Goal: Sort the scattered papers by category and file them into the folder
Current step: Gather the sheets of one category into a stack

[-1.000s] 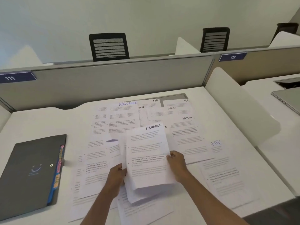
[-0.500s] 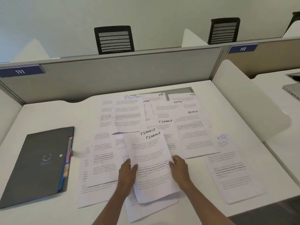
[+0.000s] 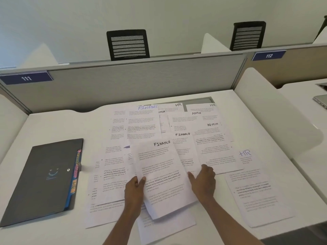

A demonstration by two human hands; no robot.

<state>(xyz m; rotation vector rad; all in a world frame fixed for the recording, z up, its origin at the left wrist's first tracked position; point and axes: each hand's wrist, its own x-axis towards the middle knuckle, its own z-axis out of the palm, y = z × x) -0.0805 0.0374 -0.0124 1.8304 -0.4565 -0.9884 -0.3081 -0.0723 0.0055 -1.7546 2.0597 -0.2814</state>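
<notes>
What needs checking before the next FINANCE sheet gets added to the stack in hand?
1. Left hand grips held FINANCE sheet: ok, thumb on top.
2. Right hand free for pickup: cannot tell, flat on the papers at the sheet's right edge.
3. Next FINANCE sheet label readable: ok.
4. That sheet unobstructed: not ok, held sheet overlaps its left side.
5. Folder open for filing: not ok, closed on the desk.

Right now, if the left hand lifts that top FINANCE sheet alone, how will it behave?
The FINANCE sheet looks thin, so it would likely droop. Held at one edge by the left hand, it may curl. Lying on other loose papers, it could slide easily.
</notes>
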